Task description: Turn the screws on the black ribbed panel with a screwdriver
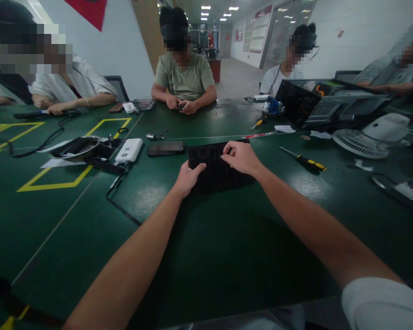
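A flat black keyboard-like panel (216,170) lies on the green table (206,238) in front of me. My left hand (187,178) grips its near left edge, thumb on top and fingers curled under. My right hand (240,157) rests on the panel's upper right part, fingers bent and pinched on its surface; whether it holds anything small I cannot make out.
A yellow-handled screwdriver (304,160) lies to the right, a white power bank (129,150) and black cables (89,153) to the left. A white fan (375,135) and an opened laptop (326,107) stand at right. Several people sit around the table.
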Motion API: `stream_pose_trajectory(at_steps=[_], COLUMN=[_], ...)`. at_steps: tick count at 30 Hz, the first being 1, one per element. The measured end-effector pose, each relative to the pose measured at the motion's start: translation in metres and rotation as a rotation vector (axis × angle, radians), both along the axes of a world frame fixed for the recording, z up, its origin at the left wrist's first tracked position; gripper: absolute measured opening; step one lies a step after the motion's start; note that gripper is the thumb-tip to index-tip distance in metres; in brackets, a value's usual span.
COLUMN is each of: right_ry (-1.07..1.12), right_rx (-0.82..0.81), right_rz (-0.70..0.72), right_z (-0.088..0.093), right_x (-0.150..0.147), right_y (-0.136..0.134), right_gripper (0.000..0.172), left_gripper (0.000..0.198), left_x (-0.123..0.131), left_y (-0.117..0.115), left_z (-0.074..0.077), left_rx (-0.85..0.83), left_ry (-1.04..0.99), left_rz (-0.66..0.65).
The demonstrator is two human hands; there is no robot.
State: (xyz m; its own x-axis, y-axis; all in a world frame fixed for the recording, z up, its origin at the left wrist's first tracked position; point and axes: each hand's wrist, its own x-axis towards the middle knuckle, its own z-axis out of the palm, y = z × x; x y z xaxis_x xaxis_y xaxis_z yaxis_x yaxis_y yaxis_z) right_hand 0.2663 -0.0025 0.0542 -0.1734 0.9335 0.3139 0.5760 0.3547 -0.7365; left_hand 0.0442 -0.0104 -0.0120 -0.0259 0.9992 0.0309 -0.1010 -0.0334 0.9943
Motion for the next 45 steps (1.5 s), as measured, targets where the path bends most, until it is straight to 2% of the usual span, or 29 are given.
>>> stream_pose_trajectory(at_steps=[2,4,6,8,10,12,15,17,21,26,30,34,37,39,42,45], right_ry=[0.05,0.055,-0.053,-0.221,-0.413,-0.563,-0.632,-0.625,-0.642,-0.599,-0.443,-0.269,-0.189,-0.147,-0.177,-0.305], right_rx=[0.075,0.175,0.274,0.291,0.217,0.103,-0.181,-0.287,-0.202,-0.128,-0.058,-0.013,0.066,0.146,0.276,0.3], right_rz=[-0.043,-0.156,-0.341,-0.542,-0.698,-0.795,-0.94,-0.94,-0.884,-0.859,-0.847,-0.838,-0.737,-0.635,-0.444,-0.309], right_z=[-0.002,-0.002,-0.005,-0.012,-0.026,-0.043,-0.067,-0.077,-0.082,-0.079,-0.078,-0.078,-0.067,-0.047,0.001,0.059], right_x=[0.014,0.039,0.076,0.12,0.163,0.199,0.231,0.237,0.233,0.219,0.205,0.188,0.176,0.168,0.151,0.127], right_y=[0.001,0.003,0.005,0.005,0.002,-0.004,-0.011,-0.011,-0.007,-0.007,-0.008,-0.007,-0.005,-0.002,-0.003,-0.017], right_gripper=[0.008,0.003,0.014,0.029,0.048,0.065,0.077,0.071,0.051,0.05,0.048,0.045,0.037,0.027,0.021,0.023], left_gripper=[0.041,0.04,0.039,0.04,0.04,0.041,0.045,0.049,0.053,0.055,0.058,0.053,0.05,0.048,0.044,0.042], left_x=[-0.001,-0.001,-0.001,-0.002,-0.002,-0.004,-0.006,-0.007,-0.009,-0.009,-0.006,-0.005,-0.005,-0.005,-0.003,-0.001], left_y=[0.0,0.0,0.0,0.0,0.001,0.001,-0.001,-0.002,-0.002,0.019,0.035,0.037,0.035,0.034,0.033,0.032], left_z=[0.0,-0.001,-0.001,-0.002,-0.002,-0.003,-0.003,-0.001,0.004,0.007,0.002,-0.006,-0.009,-0.009,-0.008,-0.007], left_rx=[-0.006,-0.013,-0.015,-0.015,-0.017,-0.019,-0.013,-0.017,-0.034,-0.019,0.029,0.095,0.123,0.126,0.122,0.115], left_ry=[-0.002,-0.007,-0.013,-0.014,-0.012,-0.011,0.004,0.02,0.023,0.016,0.025,0.075,0.096,0.104,0.121,0.141], left_rz=[0.003,0.001,0.0,0.002,0.005,0.008,0.006,0.004,-0.005,-0.007,0.081,0.11,0.1,0.097,0.122,0.15])
